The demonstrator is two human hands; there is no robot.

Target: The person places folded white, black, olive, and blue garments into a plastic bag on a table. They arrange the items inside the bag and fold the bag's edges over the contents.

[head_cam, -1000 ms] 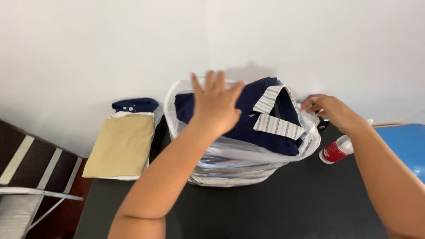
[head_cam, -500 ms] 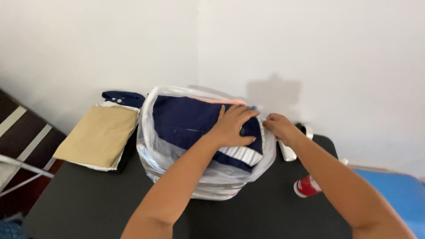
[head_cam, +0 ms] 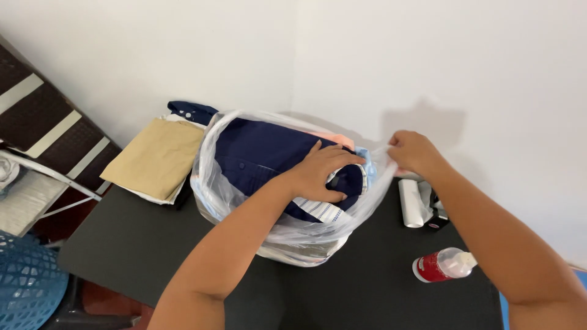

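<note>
Here, in the head view, my left hand (head_cam: 321,172) lies flat on the navy shirt (head_cam: 263,153), fingers together and pressing it down into the clear plastic bag (head_cam: 293,235). My right hand (head_cam: 414,153) has its fingers pinched on the bag's rim at the far right, pulling the film taut and away from the pile. The bag stands near the middle of the black table (head_cam: 153,250), mouth open upward and packed with folded clothes; the shirt's long axis runs from upper left to lower right, with its striped collar end under my left hand.

As I judge it, the thin film could tear at the pinch if I pull harder while pressing down, or the rim could slip free and the stack bulge out.

A folded tan garment (head_cam: 160,157) lies just left of the bag; a red-labelled bottle (head_cam: 441,266) lies on its side to the right.
</note>
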